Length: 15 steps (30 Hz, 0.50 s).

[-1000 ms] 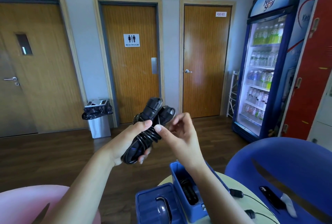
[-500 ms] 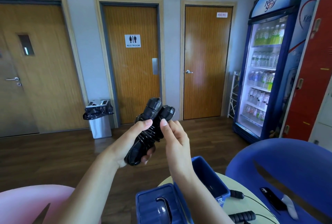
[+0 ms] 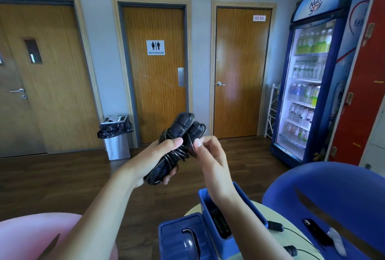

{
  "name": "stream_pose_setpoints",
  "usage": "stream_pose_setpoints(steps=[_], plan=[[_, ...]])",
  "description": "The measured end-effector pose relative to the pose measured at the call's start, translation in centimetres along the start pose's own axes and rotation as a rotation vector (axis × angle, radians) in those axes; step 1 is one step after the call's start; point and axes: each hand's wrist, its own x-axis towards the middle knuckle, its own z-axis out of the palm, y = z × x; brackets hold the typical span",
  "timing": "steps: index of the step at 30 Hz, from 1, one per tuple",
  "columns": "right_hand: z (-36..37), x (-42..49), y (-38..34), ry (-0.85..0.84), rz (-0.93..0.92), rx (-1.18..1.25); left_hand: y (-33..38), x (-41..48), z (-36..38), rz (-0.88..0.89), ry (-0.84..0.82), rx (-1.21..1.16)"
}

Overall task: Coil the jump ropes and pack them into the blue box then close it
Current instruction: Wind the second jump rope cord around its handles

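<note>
In mid-air beyond the table edge, head view: the left hand point(image 3: 150, 161) is clamped around a black jump rope point(image 3: 175, 147), thumb pressed across the wraps, both handles side by side and pointing up and away. The right hand point(image 3: 210, 155) pinches a turn of cord at the bundle's right side between thumb and forefinger.

Step in hand, as judged: securing the final turn.
1. Hold thumb pressure on the wraps so that they cannot spring loose.
2. Draw the pinched cord snug against the handles and tuck it under a neighbouring turn.
3. Check that no loop hangs free before lowering.

Below, the blue box point(image 3: 226, 248) stands open on the table point(image 3: 260, 236), its lid point(image 3: 177, 239) folded back toward the left. A second rope point(image 3: 218, 222) already lies inside. A third rope point(image 3: 275, 226) lies uncoiled on the table just beside the box.
</note>
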Motion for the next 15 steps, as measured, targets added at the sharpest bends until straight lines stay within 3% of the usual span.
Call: stream_pose_setpoints(steps=[3,6,8,11,15], plan=[[-0.7,1.3,-2.0,0.115,0.264,-0.084,0.7,-0.3,0.1,0.046,0.079,0.269],[-1.9,3.4,-5.5,-0.132,0.672,-0.234,0.9,-0.4,0.4,0.080,0.228,0.792],[-2.2,4.7,-7.1,-0.254,0.804,-0.353,1.0,-0.7,1.1,0.110,0.325,1.130],[-1.3,5.2,-7.6,-0.250,0.796,-0.535,1.0,-0.5,1.9,0.205,0.412,1.345],[-0.7,5.0,-4.8,-0.033,0.566,-0.587,1.3,-0.5,1.7,0.226,0.427,1.366]])
